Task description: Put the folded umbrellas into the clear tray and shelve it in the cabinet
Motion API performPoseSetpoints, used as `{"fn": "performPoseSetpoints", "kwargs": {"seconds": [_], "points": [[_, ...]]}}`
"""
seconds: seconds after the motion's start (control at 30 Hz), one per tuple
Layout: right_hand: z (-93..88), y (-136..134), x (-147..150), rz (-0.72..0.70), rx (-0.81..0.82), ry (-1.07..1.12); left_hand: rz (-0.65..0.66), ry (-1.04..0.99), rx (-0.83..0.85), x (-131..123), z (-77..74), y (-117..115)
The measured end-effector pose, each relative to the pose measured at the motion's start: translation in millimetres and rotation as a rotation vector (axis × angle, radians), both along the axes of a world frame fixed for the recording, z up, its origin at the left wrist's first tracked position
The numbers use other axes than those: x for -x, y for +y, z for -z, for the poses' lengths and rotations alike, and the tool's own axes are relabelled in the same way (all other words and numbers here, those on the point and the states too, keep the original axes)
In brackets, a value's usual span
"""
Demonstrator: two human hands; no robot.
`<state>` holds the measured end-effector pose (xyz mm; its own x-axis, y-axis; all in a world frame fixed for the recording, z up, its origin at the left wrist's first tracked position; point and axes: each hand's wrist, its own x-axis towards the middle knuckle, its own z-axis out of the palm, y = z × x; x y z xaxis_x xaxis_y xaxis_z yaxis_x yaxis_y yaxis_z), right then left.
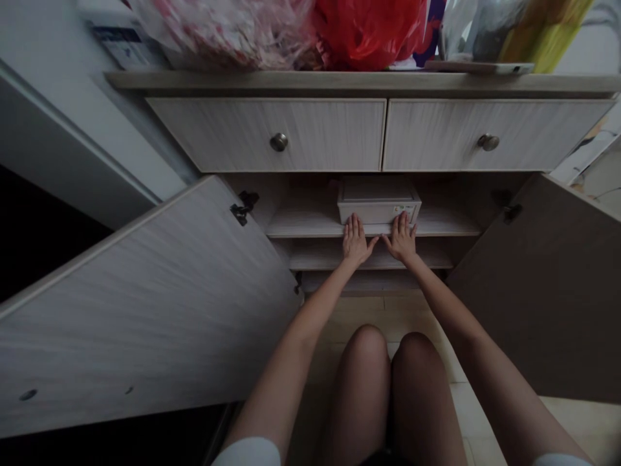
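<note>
A light grey box [378,194] with a small label near its right front corner rests on the upper shelf [305,223] of an open cabinet. Against the left part of its front face lie the fingertips of my left hand [356,243], thumb spread to the right. My right hand [402,241] touches the box's front near the label, its thumb pointing left toward my other thumb. Both hands are open, with fingers extended, at the shelf's front edge.
Cabinet doors stand swung out at the left [145,310] and right [548,291]. Above are two closed drawers [320,133] with round knobs. Plastic bags, one red [369,32], sit on the cabinet top. My knees are below, over the tiled floor [402,310].
</note>
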<state>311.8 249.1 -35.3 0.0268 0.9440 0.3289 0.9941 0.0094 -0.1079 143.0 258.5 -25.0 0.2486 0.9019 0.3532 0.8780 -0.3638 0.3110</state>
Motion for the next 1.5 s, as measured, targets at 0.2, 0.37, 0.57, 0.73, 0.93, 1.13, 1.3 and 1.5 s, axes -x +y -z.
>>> {"fn": "performPoseSetpoints", "kwargs": {"seconds": [0.2,0.37,0.57,0.73,0.93,1.13,1.3,1.5], "points": [[-13.3,25.1,0.5,0.032,0.129,0.007,0.0,-0.024,0.059,-6.0,-12.3,22.1],[-18.6,43.5,-3.2,-0.006,0.188,0.085,-0.001,-0.002,0.157,-5.2,-20.2,40.6],[-27.6,52.5,-6.3,0.001,0.258,0.075,0.018,0.023,0.212,-0.9,-24.2,56.6],[-32.7,56.8,-9.4,-0.003,0.291,0.072,0.029,0.058,0.211,0.4,-22.7,65.8],[-31.8,67.2,-12.8,-0.005,0.333,0.1,0.016,0.066,0.221,0.5,-22.3,72.6],[-35.2,65.8,-11.8,-0.021,0.328,0.129,0.009,0.047,0.229,-0.3,-22.8,75.2],[-50.4,49.1,-11.7,-0.077,0.277,0.262,0.036,-0.026,0.227,0.3,-31.8,63.7],[-39.1,-46.9,-31.2,-0.156,-0.03,0.422,0.036,-0.343,-0.01,42.0,-14.6,-11.2]]}}
